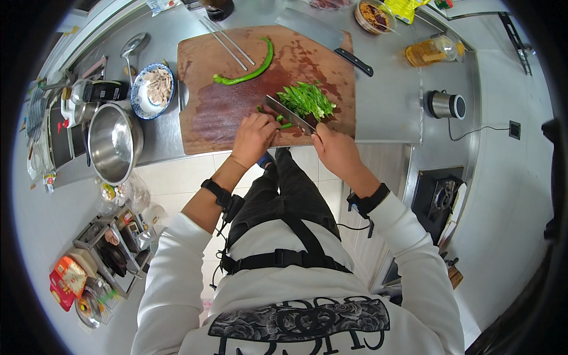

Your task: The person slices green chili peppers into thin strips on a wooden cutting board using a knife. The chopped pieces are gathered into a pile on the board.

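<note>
My right hand (336,148) grips a kitchen knife (288,112), whose blade lies over pieces of green pepper near the front edge of a wooden cutting board (213,106). Close by on the blade's left, my left hand (256,136) presses down on a green pepper piece (285,126) with bent fingers; its fingertips are partly hidden. A pile of sliced green pepper (307,100) lies just beyond the blade. Farther back, a whole curved green chili pepper (248,76) rests on the board beside a pair of metal chopsticks (228,44).
A cleaver (310,30) lies across the board's back right corner, its handle pointing right. At left stand a patterned bowl (136,98) of pale sliced meat, a steel bowl (94,144) and a ladle (126,54). An oil bottle (428,52) lies at right.
</note>
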Available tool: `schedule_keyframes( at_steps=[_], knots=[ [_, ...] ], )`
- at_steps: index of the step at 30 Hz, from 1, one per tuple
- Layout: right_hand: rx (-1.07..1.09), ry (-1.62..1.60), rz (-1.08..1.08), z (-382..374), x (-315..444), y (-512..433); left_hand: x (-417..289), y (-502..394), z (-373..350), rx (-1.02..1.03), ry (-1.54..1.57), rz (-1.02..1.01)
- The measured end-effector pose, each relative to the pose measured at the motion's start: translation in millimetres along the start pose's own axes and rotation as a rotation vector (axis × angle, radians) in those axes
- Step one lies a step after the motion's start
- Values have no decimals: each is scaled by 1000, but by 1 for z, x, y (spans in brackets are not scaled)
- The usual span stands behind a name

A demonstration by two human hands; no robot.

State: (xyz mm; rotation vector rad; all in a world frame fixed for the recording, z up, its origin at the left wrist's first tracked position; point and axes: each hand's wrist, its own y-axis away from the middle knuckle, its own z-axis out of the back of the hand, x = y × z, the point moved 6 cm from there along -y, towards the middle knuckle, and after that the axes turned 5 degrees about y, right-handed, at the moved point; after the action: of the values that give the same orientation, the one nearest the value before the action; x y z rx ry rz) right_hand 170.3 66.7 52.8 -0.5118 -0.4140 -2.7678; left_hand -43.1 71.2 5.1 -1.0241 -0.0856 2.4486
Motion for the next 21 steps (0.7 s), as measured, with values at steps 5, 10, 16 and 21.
schedule_keyframes(
  at_steps=[5, 10, 16, 21],
  knots=[
    [-35, -66, -71, 3, -13, 3, 0, -10, 8, 53, -89, 14],
    [-49, -102, -71, 9, -20, -10, -8, -18, 33, 240, 49, 84],
    [9, -143, -79, 3, -19, -21, 11, -16, 11, 272, 26, 123],
    [16, -176, -98, 1, -17, -24, 14, -14, 13, 54, -31, 136]
  ],
)
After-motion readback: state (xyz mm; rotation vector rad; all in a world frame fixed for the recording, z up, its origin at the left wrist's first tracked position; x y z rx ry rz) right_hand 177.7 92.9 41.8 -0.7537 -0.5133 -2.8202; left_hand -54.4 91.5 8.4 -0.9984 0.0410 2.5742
